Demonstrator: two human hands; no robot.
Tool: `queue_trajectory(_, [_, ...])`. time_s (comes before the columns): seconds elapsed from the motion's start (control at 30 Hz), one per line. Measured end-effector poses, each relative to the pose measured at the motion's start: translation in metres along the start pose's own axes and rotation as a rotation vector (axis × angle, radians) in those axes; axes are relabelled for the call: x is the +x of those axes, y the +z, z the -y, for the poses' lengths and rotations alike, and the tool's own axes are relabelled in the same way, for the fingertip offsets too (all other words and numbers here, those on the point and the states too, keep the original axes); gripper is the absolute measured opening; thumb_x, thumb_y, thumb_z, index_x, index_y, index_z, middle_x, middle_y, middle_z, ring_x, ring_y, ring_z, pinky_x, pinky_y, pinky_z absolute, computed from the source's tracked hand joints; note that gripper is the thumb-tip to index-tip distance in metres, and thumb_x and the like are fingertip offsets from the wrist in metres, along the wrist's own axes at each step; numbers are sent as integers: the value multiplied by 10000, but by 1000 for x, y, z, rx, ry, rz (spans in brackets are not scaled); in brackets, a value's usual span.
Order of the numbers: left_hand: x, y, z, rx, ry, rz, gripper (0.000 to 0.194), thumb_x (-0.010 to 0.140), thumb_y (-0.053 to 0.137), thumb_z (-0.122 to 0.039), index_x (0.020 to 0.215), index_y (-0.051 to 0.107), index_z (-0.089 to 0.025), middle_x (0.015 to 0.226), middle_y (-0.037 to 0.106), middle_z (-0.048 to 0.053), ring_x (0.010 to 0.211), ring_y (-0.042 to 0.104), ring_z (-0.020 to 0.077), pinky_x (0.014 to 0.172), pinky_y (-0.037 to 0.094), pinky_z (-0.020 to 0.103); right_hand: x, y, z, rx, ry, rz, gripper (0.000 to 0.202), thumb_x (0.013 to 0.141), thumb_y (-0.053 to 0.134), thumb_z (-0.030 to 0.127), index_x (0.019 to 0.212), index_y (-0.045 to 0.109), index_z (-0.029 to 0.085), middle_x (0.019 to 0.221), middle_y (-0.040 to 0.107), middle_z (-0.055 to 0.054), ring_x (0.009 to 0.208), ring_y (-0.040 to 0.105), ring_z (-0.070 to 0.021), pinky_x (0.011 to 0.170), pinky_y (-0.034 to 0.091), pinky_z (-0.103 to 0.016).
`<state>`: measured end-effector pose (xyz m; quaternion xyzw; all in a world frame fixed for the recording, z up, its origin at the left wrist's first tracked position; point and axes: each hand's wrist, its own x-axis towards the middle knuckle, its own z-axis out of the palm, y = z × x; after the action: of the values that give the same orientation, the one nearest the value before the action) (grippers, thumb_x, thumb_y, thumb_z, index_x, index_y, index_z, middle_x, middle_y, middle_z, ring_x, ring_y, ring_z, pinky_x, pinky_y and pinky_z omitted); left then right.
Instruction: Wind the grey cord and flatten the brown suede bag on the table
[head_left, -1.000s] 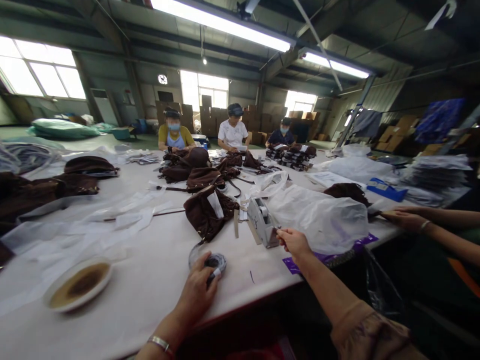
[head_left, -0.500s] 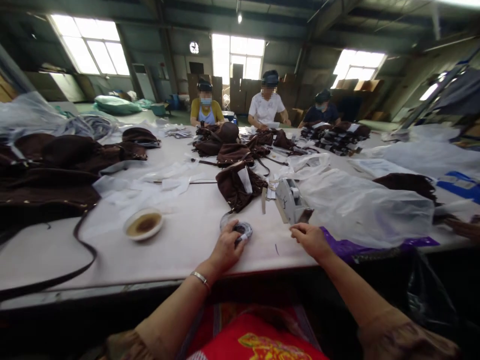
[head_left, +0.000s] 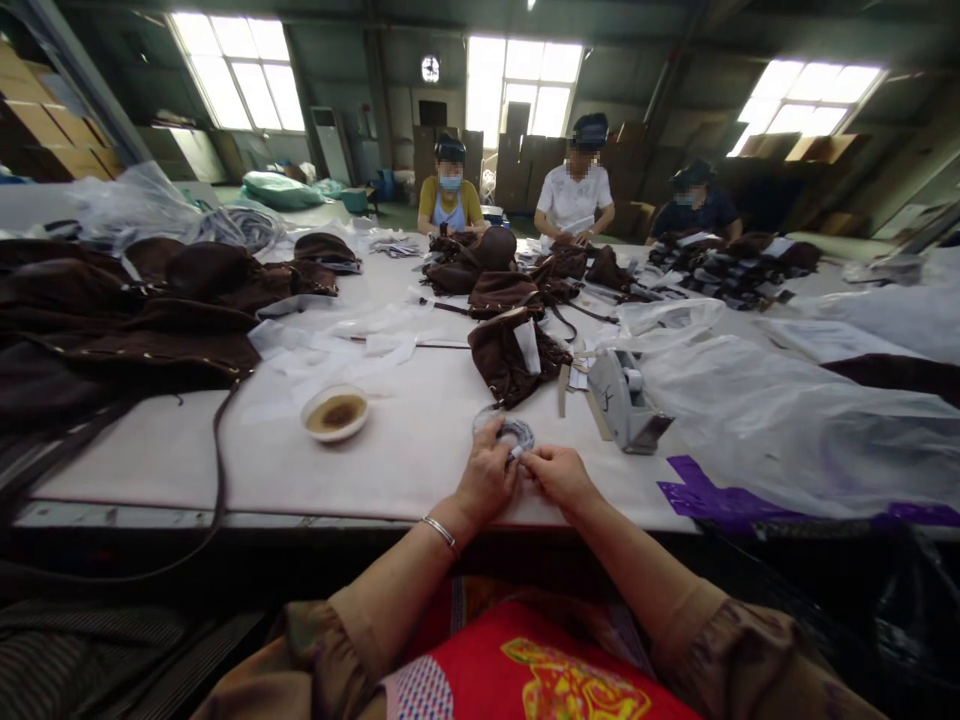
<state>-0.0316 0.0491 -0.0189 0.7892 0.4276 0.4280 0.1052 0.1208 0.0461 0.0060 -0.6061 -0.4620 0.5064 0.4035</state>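
Clamping the grey coil (head_left: pixel 523 432) from the left with the left hand (head_left: pixel 486 478), on the near part of the table (head_left: pixel 412 470), likely to stop the loops springing open. Meeting it on the near right with the right hand (head_left: pixel 564 478), fingertips bunched, impossible to tell whether pinching anything; keeping the tape dispenser (head_left: pixel 621 402) near on the right, presumably for short reach.

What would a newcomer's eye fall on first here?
Probably the bright red, yellow-patterned garment at bottom centre. Just above it in the picture, the left hand holds a grey coil, the right hand at its edge. Left of them sits a white dish, brown inside.
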Motion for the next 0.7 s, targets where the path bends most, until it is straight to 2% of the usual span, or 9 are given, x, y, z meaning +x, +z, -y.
queue_trajectory(0.17, [-1,3,-1,33,28,-10,139,902,519,-151,1011,603,-132,1474,380,213,1412,342,348,1154,369,582,-1,1,-1,37,78,-28,377,611,764,488,568,561,173,435,490,43,363,349,-58,345,203,-187])
queue_trajectory(0.33, [-2,6,0,34,49,-24,146,923,475,-153,1010,590,-135,1496,361,208,1432,298,354,1155,342,622,-2,5,3,111,209,-25,405,654,773,495,604,511,191,419,444,67,329,320,-52,313,186,-174])
queue_trajectory(0.53, [-2,2,-2,48,71,-54,149,932,460,-148,1003,591,-136,1481,379,194,1425,318,333,1161,359,593,1,4,9,197,325,90,429,681,791,483,658,465,204,444,424,88,321,295,-43,292,177,-147])
queue_trajectory(0.7, [-1,-2,-3,17,38,-41,169,908,491,-135,1041,594,-131,1478,372,208,1421,318,341,1154,358,602,-2,-1,4,234,309,155,441,675,809,493,653,488,192,406,391,101,305,259,-33,301,175,-151])
